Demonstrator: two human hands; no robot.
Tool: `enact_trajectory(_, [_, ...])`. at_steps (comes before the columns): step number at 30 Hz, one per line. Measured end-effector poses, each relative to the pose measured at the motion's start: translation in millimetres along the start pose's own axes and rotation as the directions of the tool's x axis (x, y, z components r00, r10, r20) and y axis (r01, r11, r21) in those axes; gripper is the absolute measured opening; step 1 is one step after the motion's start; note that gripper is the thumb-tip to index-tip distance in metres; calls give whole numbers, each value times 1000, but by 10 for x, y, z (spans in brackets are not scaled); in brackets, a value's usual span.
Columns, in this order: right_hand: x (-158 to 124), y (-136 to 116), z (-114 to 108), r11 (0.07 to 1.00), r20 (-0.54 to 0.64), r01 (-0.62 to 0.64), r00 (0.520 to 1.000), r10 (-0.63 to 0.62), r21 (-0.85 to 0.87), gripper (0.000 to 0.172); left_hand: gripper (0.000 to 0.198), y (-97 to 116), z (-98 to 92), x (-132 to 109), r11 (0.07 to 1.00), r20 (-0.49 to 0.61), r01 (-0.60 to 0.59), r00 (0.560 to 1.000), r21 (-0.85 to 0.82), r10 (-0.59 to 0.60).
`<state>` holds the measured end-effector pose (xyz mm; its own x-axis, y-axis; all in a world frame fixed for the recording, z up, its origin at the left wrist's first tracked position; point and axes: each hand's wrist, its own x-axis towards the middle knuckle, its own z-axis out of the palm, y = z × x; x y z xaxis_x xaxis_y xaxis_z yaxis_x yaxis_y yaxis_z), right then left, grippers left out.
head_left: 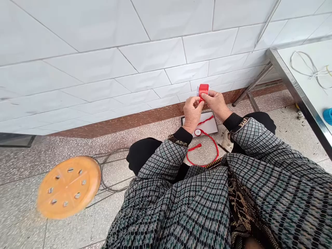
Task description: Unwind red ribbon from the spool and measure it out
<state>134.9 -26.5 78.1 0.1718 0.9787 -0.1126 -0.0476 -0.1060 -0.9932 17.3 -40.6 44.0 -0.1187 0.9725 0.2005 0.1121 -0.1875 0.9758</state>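
Observation:
A roll of red ribbon [204,88] on a whitish spool is held up in front of the tiled wall. My right hand [216,103] is closed around the roll from the right, thumb on the ribbon. My left hand [192,111] pinches the ribbon at the roll's lower left, its fingertips close to the right thumb. Below the hands lies a white board with a dark edge [211,127], and a red strip [206,120] rests on it. A white disc with a red rim [197,132] sits at its near edge. A red cord [217,147] curves over the floor nearby.
To the left stands an orange round stool [67,186] with a holed seat and thin metal legs. A metal-edged table [293,77] on the right bears white wires [308,72] and a blue item [327,116]. The tiled wall [155,77] rises just ahead.

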Motion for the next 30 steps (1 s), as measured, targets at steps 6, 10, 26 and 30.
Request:
enact_trajectory(6, [-21, -54, -2, 987, -21, -138, 990, 141, 84, 14, 16, -74, 5, 14, 985, 68, 119, 991, -124, -111])
enact_trajectory(10, [-21, -57, 3, 991, -27, -109, 993, 112, 81, 15, 19, -135, 4, 19, 969, 115, 185, 979, -167, -167])
enact_trajectory(26, [15, -127, -37, 904, -71, -329, 930, 360, 275, 24, 16, -238, 14, 10, 973, 123, 188, 977, -137, -171])
enact_trajectory(30, [64, -82, -44, 913, -96, -310, 934, 345, 264, 23, 47, -178, 3, -20, 963, 171, 247, 959, -110, -226])
